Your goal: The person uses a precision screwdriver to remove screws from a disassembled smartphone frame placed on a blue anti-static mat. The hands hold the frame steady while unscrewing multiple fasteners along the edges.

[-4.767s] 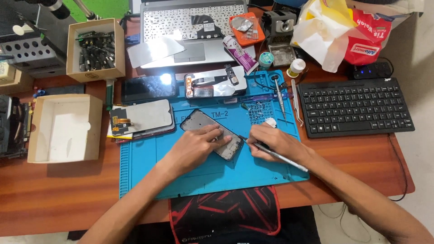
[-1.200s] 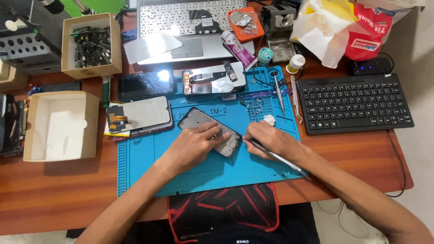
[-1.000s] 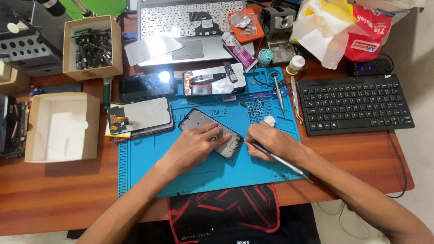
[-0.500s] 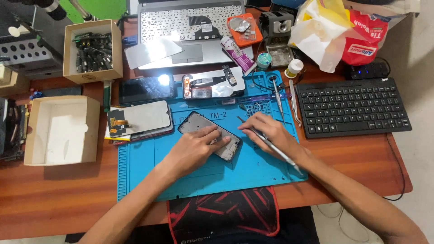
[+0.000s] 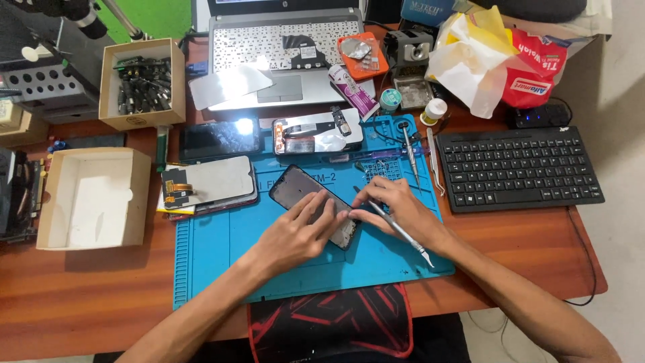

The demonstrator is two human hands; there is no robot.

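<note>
A dark phone (image 5: pixel 295 190) lies face down and slanted on the blue work mat (image 5: pixel 222 262). My left hand (image 5: pixel 295 232) rests flat on its lower part, fingers spread and pressing it down. Just to the right, my right hand (image 5: pixel 396 212) grips a thin metal tool (image 5: pixel 410 242) like a pen, its handle trailing toward the lower right. The tool's tip sits at the phone's right edge, close to my left fingertips. The lower end of the phone is hidden under my left hand.
A spare phone screen (image 5: pixel 209 181) lies left of the phone; another opened phone (image 5: pixel 316 131) and a dark phone (image 5: pixel 220 138) lie behind it. A laptop (image 5: pixel 282 50), black keyboard (image 5: pixel 521 168), tweezers (image 5: pixel 435 161), and cardboard boxes (image 5: pixel 94 198) surround the mat.
My right hand has shifted up and left along the phone's right edge, bringing the tool nearer my left fingers. My left hand stays pressed on the phone.
</note>
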